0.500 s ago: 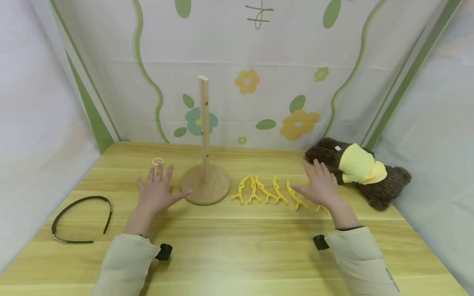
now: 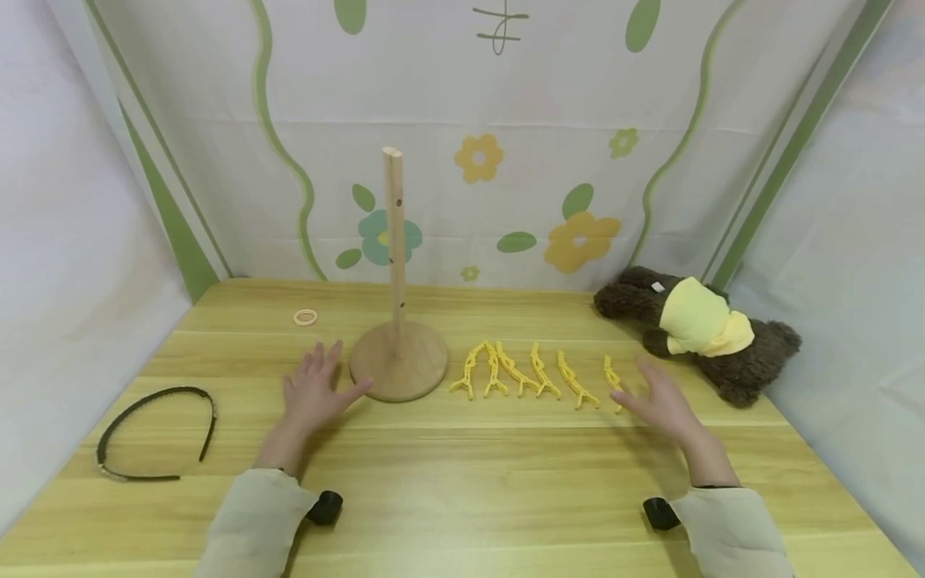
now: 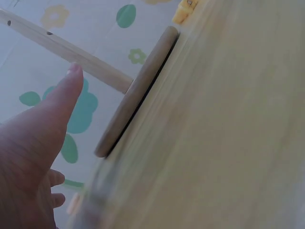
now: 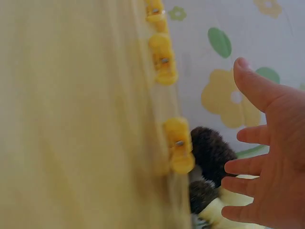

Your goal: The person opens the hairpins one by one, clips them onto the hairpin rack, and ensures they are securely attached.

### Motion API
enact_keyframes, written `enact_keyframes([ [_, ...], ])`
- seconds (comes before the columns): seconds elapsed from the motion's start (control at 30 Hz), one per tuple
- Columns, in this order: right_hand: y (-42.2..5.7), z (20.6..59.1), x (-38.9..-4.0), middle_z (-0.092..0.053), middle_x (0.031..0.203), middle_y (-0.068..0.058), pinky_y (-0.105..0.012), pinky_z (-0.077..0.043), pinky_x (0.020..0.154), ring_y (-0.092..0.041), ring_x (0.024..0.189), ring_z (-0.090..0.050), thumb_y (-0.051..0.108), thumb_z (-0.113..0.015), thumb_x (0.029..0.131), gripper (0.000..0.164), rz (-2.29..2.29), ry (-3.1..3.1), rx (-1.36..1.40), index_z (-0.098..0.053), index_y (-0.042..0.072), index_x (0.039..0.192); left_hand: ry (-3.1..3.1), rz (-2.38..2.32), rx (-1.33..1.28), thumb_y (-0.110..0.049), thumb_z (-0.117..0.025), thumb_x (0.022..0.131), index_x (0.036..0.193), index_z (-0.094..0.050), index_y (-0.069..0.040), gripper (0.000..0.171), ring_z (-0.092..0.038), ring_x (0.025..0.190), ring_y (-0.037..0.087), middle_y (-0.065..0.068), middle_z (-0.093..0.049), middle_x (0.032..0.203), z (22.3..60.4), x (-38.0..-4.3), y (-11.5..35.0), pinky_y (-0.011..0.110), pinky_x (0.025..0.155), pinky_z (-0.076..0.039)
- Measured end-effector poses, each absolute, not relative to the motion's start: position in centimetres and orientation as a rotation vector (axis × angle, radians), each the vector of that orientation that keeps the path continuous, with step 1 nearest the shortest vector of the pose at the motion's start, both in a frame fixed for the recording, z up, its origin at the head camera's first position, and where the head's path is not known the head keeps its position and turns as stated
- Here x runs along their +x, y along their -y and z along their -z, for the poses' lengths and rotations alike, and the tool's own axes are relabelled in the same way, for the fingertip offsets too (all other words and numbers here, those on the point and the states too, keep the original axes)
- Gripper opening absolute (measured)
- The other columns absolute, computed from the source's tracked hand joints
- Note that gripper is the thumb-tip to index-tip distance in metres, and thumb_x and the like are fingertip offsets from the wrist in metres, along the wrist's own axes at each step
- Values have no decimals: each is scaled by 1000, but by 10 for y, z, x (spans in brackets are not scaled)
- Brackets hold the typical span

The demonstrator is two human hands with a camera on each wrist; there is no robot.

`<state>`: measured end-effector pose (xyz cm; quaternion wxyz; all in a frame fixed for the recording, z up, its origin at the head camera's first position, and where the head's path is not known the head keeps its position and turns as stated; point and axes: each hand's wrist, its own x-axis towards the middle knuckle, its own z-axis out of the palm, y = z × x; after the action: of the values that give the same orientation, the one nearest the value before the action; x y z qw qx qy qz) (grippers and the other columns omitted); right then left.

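Observation:
My left hand (image 2: pixel 314 399) hovers just left of the wooden stand (image 2: pixel 397 361), fingers spread and holding nothing. Its thumb overlaps the edge of the round base in the head view; in the left wrist view the thumb (image 3: pixel 66 93) points up beside the post. Over on the right, my right hand (image 2: pixel 661 407) is spread too, with nothing in it. It is nearest to the rightmost yellow hair clip (image 2: pixel 611 372), whose forked end lies near the thumb. Several more yellow hair clips (image 2: pixel 567 373) form a row between stand and hand.
A brown teddy bear (image 2: pixel 755 353) in a yellow shirt lies at the back right. A black headband (image 2: pixel 155 392) lies at the left, and a small pale ring (image 2: pixel 306 318) sits behind my left hand. A patterned cloth (image 2: pixel 433 80) hangs behind the table.
Both hands have drawn back toward me and lower. The right also shifted right, uncovering most of the rightmost hair clip; the left no longer overlaps the pale ring.

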<state>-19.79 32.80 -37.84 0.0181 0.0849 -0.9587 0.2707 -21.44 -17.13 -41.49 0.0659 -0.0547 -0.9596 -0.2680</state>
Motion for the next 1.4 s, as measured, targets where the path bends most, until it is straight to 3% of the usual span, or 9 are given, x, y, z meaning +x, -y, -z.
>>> enact_keyframes([
  [0.3,-341,408,-198,-24,130,-32,-57,-24,87,-48,115,-23,43,-53,83,76,-1003,3038,160,-24,-8,132,2923,766,-204,-67,-44,73,137,-24,-11,87,-7,122,45,26,-14,137,431,-216,167,67,84,3],
  [0.5,-340,418,-197,-35,123,-31,-58,-27,83,-47,110,-32,44,-56,81,70,-835,2956,167,-38,-9,124,2931,685,-237,-69,-44,71,137,-25,-12,89,-5,123,45,26,-14,137,436,-216,165,66,85,6],
  [0.7,-337,423,-196,-36,121,-33,-60,-24,82,-48,109,-32,43,-56,80,64,-724,2910,134,-45,-8,119,2933,639,-234,-70,-45,70,137,-25,-12,91,-5,123,44,26,-15,137,440,-215,164,65,86,6],
  [1.4,-344,424,-190,-49,102,-32,-53,-35,73,-45,90,-45,34,-58,81,54,-708,2846,-49,-50,-14,105,2943,644,-223,-68,-46,71,137,-25,-12,88,-4,124,43,25,-14,137,438,-213,164,64,86,7],
])
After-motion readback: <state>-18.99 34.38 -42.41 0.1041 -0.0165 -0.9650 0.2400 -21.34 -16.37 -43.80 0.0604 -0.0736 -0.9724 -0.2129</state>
